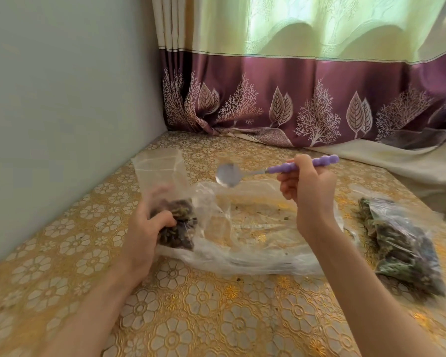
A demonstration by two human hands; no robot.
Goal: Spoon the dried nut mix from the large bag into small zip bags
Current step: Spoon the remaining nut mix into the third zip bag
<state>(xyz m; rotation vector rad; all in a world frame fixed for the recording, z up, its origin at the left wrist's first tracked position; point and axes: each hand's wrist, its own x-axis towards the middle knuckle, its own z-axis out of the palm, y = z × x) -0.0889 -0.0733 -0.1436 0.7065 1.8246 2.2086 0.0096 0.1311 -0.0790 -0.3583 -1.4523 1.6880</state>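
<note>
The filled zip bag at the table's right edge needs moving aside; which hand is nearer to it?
Right. The right hand, holding the spoon, is just left of the filled zip bag; the left hand grips a small bag far across.

Spoon in right hand: polished metal bowl, mirror-shiny; handle matt lilac plastic, bumpy. Small bag in left hand: thin clear plastic, crinkled. Large bag between hands: clear glossy film, wrinkled. Filled bag right of right hand: clear plastic, shiny creases. Table cover: embossed floral vinyl, gold sheen. Curtain beyond hands: woven cloth, slight satin lustre.
</note>
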